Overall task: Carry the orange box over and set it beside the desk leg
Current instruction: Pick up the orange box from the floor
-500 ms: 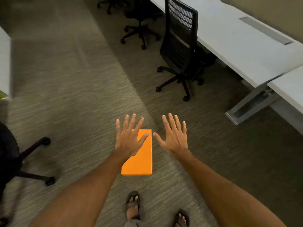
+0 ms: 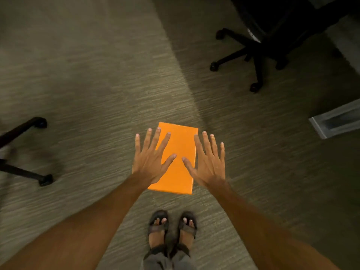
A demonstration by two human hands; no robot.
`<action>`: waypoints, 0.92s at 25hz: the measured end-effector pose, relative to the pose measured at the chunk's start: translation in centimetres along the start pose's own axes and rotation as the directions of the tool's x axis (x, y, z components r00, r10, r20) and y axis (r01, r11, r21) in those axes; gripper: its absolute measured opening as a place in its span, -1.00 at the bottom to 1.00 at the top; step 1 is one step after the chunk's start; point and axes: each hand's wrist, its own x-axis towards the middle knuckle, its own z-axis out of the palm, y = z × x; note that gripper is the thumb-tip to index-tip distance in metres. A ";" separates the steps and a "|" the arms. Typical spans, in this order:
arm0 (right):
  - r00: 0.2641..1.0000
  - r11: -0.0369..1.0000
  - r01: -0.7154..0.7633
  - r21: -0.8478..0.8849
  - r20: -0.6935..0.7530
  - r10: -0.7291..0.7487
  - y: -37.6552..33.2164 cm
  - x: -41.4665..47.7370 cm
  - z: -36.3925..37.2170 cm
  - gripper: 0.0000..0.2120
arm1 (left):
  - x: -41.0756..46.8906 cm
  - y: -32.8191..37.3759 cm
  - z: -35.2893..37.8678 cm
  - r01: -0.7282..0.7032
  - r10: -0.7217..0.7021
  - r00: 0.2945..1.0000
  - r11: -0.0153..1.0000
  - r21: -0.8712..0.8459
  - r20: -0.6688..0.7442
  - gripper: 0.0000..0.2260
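Orange and flat, the box [image 2: 178, 160] lies on the grey-brown carpet [image 2: 93, 90], its long side running away from the person and its near end just ahead of two sandalled feet [image 2: 172, 227]. Both hands are spread over it, palms down, fingers wide apart and straight. The left hand [image 2: 151, 159] covers the box's left edge, with its thumb and forefinger in front of the orange top. The right hand [image 2: 209, 162] sits over the right edge, its thumb reaching in across the top toward the left thumb; the two thumb tips are near each other but apart. Neither hand is curled round anything, and whether the palms touch the box or only hang above it cannot be told from this view. Bare forearms run back from both hands to the lower corners of the picture.

To the right, well apart from the box, the grey metal foot of the desk leg [image 2: 337, 119] rests on the carpet at the picture's edge. Farther off, in the upper right, stands a black office chair [image 2: 259, 49] on a wheeled star base. At the left edge two black legs of another chair base [image 2: 25, 152] show, each ending in a caster. A band of shadow crosses the carpet from the upper middle down toward the box.
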 end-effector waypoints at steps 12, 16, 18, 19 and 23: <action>0.982 1.000 0.021 0.015 0.190 -0.024 5.5 1.6 27.7 -0.19 | -0.2 -2.7 28.0 0.027 -0.037 0.968 0.999 0.043 0.248 -0.32; 0.960 0.983 -0.142 0.117 0.259 0.108 6.4 2.0 32.2 -0.16 | 0.0 -3.4 32.5 0.143 -0.126 0.934 0.989 -0.025 0.334 -0.25; 0.930 0.925 -0.306 0.228 0.280 0.239 7.1 2.2 33.8 -0.09 | 0.7 -4.3 33.9 0.312 -0.236 0.888 0.940 -0.139 0.394 -0.13; 0.903 0.867 -0.399 0.299 0.294 0.314 7.6 2.3 34.6 -0.05 | 1.1 -4.9 34.5 0.419 -0.307 0.847 0.888 -0.191 0.434 -0.04; 0.680 0.384 -0.726 0.570 0.516 0.520 9.2 3.3 37.6 0.08 | 2.1 -6.8 37.0 0.742 -0.455 0.663 0.505 -0.441 0.595 0.22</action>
